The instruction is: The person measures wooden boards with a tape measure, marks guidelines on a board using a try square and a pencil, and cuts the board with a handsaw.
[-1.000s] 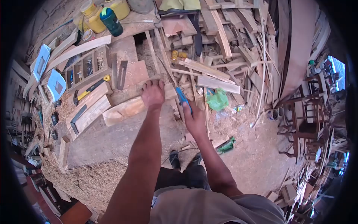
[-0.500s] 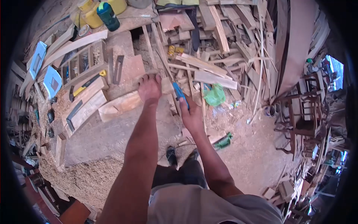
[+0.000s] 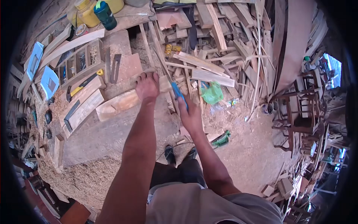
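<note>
My left hand point(image 3: 147, 86) lies on a long pale wooden block point(image 3: 118, 105), its fingers curled over the far edge. My right hand point(image 3: 191, 114) is closed round the blue handle point(image 3: 176, 91) of a saw. The saw's thin blade runs up and away from the handle, beside the block's right end; its exact contact with the wood is too small to tell. Left of the block rest a curved wooden piece point(image 3: 87, 108) with a dark square point(image 3: 72, 114) on it, and a yellow-and-black handled tool point(image 3: 82, 86).
Scrap wood point(image 3: 212, 71) is heaped beyond my right hand, with a green plastic bag point(image 3: 212, 93) near it. A green tool point(image 3: 222, 139) lies on the floor. Yellow containers point(image 3: 87, 16) and a dark bottle point(image 3: 105, 16) stand at the back left. Wooden chairs point(image 3: 302, 121) are at the right.
The whole view has shifted, so the bench and wood appear farther left and slightly higher. My left hand stays on the block; my right hand still holds the saw, with only slight movement.
</note>
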The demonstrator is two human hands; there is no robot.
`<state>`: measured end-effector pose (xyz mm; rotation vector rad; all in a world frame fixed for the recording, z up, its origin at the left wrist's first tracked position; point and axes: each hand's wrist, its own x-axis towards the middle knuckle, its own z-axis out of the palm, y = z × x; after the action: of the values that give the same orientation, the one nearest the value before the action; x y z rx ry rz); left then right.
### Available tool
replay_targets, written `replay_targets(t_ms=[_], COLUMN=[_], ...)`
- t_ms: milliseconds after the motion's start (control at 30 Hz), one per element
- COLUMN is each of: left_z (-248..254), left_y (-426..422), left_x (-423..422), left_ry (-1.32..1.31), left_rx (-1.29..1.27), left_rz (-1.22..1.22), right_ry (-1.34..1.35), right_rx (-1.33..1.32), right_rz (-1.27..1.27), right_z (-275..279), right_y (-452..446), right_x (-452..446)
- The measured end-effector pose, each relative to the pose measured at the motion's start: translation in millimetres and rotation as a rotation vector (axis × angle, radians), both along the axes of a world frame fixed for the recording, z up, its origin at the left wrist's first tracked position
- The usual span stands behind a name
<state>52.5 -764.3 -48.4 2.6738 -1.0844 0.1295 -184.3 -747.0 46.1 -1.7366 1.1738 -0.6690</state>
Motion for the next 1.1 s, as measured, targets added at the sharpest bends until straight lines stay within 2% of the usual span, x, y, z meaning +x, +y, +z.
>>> replay_targets(t_ms=[33,67,133,167,200,233,300,333,367,433,467,533,600,667,700,733,800,833,867,900,933,1000,1033,1100], left_z=[1.4,-0.8,-1.5,-2.0,2.5,2.8,2.9,2.3,2.8,4.2,5.8,5.1,6.5,5.0,4.7,3.5,3.8,3.1,3.5,3.4,2.5,0.6,2.5,-0.2], left_y=[-3.7,-4.8,-5.8,-5.9,-6.4,-6.6,-6.7,-5.0,-6.4,-4.5,-4.1,-3.5,-5.6,-8.1,-10.6,-7.8,-4.4,-2.9,-6.1,-8.0,-6.6,-3.1,-8.5,-5.4], left_x=[3.0,3.6,3.6,3.7,3.5,3.8,3.8,1.8,3.1,5.4,4.8,2.9,1.3,4.3,6.0,4.2,5.0,3.5,4.1,5.7,5.5,2.7,1.0,2.8], left_ry=[-0.007,0.023,0.004,-0.019,0.003,-0.004,0.011,0.011,0.007,0.009,0.003,0.023,0.026,0.021,0.022,0.029,0.027,0.022,0.013,0.016,0.014,-0.026,-0.022,-0.02], left_rx=[-0.013,-0.008,-0.021,-0.02,0.01,0.02,0.009,0.009,0.002,0.011,0.007,0.032,0.024,0.02,0.026,0.045,0.062,0.049,0.028,0.027,0.024,-0.035,-0.048,-0.021], left_rz=[-0.003,0.004,0.012,0.017,0.024,0.022,0.035,0.035,0.03,0.007,0.0,0.005,0.005,0.034,0.041,0.04,0.05,0.034,0.022,0.018,0.018,-0.005,-0.008,0.01], right_ry=[-0.045,0.1,0.079,0.083,0.085,0.119,0.016,0.081,0.028,0.082,0.096,0.005,0.057,0.055,0.048,0.047,0.133,-0.065,-0.019,0.002,0.031,-0.033,0.055,0.042], right_rx=[-0.059,0.105,0.015,0.099,0.189,0.135,-0.048,0.117,0.049,0.184,0.194,-0.031,0.065,0.071,0.075,-0.12,0.072,0.181,0.043,0.049,0.064,-0.004,-0.003,0.045], right_rz=[0.001,0.026,-0.013,-0.015,-0.024,-0.035,0.03,0.014,0.022,0.02,0.007,-0.036,-0.021,-0.013,-0.003,0.013,0.033,-0.048,-0.021,0.007,0.028,-0.003,-0.039,-0.075], right_z=[2.0,16.5,11.4,21.8,32.7,28.0,-12.9,-20.3,-23.5,26.8,21.1,2.6,17.8,28.6,31.2,6.2,-15.4,-34.7,-37.0,-20.7,-3.6,-11.9,-11.6,4.8], right_y=[16.2,41.3,98.6,107.8,113.2,99.9,43.3,11.8,-17.4,-28.6,-15.8,18.6,77.6,110.5,113.8,100.2,46.0,20.9,-7.0,-19.7,-18.9,13.0,41.3,100.4], right_x=[-20.2,-63.2,-135.0,-147.0,-148.4,-128.5,-62.8,-24.7,12.7,39.3,22.6,-22.1,-101.1,-137.1,-136.0,-121.7,-60.0,-20.9,6.0,20.3,21.1,-10.7,-47.8,-116.7])
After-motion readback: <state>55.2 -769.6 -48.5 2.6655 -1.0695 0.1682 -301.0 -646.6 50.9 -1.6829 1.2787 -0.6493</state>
